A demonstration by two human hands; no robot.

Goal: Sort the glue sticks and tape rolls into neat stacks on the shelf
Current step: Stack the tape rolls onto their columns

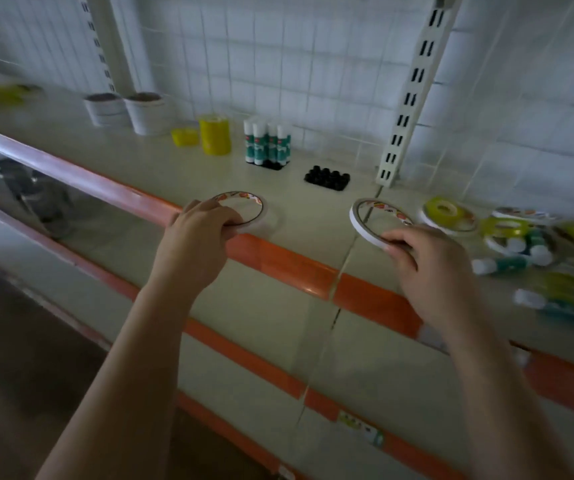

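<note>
Left hand (205,220) pinches a thin tape roll (244,211); right hand (427,258) pinches another roll (375,220). White tape stacks (129,110) lie upper left, nearer the left hand.

A stationery shop aisle. Orange-edged display shelves (278,258) hang on slotted uprights (413,95), with wire-grid backing (278,64).

Single head-worn wide-angle view, forward and down, close over the shelf (313,216) front edge
</note>
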